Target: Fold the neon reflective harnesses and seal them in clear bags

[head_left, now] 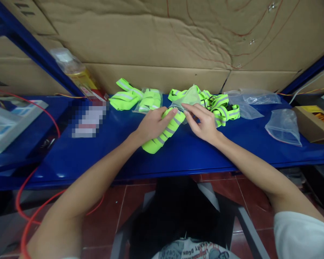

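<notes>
Wrapped around a folded neon-yellow reflective strap (166,131) with grey stripes, my left hand (155,124) holds it tilted above the blue shelf. My right hand (201,120) pinches the edge of a clear plastic bag (190,99) at the strap's upper end. The bag's mouth is partly hidden by my fingers, so I cannot tell whether the strap's tip is inside it. Behind my hands lie a loose folded reflective strap (125,95), another one in a clear bag (150,100), and a tangled pile of reflective straps (223,109) with black parts.
Clear plastic bags (283,126) lie on the blue shelf (110,154) at the right, beside an open cardboard box (313,124). A bottle (78,72) stands at the back left. A red hose (24,194) hangs at the left. Cardboard (140,39) backs the shelf.
</notes>
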{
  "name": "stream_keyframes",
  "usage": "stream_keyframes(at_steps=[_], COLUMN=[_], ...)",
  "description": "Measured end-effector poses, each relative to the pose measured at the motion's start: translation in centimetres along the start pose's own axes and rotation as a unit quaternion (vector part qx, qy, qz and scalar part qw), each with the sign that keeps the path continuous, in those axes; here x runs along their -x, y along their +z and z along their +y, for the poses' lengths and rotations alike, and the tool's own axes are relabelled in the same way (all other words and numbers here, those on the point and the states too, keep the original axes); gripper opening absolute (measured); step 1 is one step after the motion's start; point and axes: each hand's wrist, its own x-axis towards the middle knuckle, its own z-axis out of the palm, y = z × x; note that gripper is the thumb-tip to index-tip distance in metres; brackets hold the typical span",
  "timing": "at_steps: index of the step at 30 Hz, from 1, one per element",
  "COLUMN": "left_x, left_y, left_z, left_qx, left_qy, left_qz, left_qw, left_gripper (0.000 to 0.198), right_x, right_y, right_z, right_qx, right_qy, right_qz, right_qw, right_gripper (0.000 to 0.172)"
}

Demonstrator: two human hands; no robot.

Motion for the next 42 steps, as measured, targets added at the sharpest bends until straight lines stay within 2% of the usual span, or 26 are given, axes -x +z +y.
stream_keyframes(at_steps=[4,6,10,14,16,22,26,27,28,31,32,34,37,38,40,42], left_x=[0.2,0.2,0.1,-0.1,0.0,0.4,0.2,0.1,0.0,-0.3,-0.3,-0.3,0.1,0.3,0.6,0.8], left_y=[-0.1,-0.2,-0.4,-0.2,0.2,1.2,1.3,1.3,1.3,1.3,1.2,1.1,1.0,1.0,1.4,2.3], left_z=[-0.1,-0.1,-0.4,-0.5,-0.5,-0.3,-0.7,-0.9,-1.0,-1.2,-1.2,-0.9,-0.4,-0.3,-0.3,-0.6], left_qx=[0.008,0.011,0.036,0.049,0.054,0.057,0.073,0.068,0.06,0.046,0.049,0.071,0.107,0.114,0.129,0.149], left_qy=[0.016,0.026,0.047,0.044,0.033,0.022,0.001,-0.002,-0.003,0.002,0.006,0.018,0.041,0.048,0.067,0.103], left_qz=[-0.028,-0.04,-0.058,-0.053,-0.026,0.128,0.141,0.14,0.139,0.146,0.154,0.173,0.193,0.194,0.199,0.225], left_qw=[0.999,0.999,0.997,0.996,0.998,0.99,0.987,0.988,0.988,0.988,0.987,0.982,0.975,0.973,0.969,0.957], left_gripper=[0.032,0.025,0.036,0.046,0.046,0.046,0.075,0.076,0.073,0.045,0.038,0.033,0.038,0.041,0.048,0.055], right_x=[0.1,0.1,0.0,-0.2,-0.3,-0.3,-0.6,-0.7,-0.7,-0.4,-0.2,0.1,0.3,0.2,-0.1,-0.5], right_y=[0.2,0.2,-0.2,-0.6,-0.6,-1.0,-1.4,-1.4,-1.4,-0.9,-0.7,-0.2,0.5,0.6,0.9,1.0], right_z=[0.0,0.2,0.7,0.9,0.9,1.4,1.1,0.8,0.5,-0.5,-0.6,-0.5,0.5,0.9,1.4,1.3], right_qx=[0.009,0.017,0.012,0.013,0.012,0.057,0.133,0.14,0.141,0.113,0.091,0.032,-0.064,-0.098,-0.182,-0.27], right_qy=[0.018,0.023,0.018,0.039,0.033,-0.025,-0.082,-0.094,-0.102,-0.111,-0.103,-0.048,0.109,0.157,0.222,0.238], right_qz=[-0.005,-0.003,-0.004,-0.006,-0.016,-0.047,-0.049,-0.058,-0.073,-0.121,-0.118,-0.071,0.018,0.024,-0.007,-0.051], right_qw=[1.0,1.0,1.0,0.999,0.999,0.997,0.987,0.984,0.982,0.98,0.983,0.996,0.992,0.982,0.958,0.931], right_gripper=[0.043,0.043,0.044,0.044,0.044,0.047,0.045,0.045,0.045,0.044,0.043,0.044,0.051,0.055,0.065,0.079])
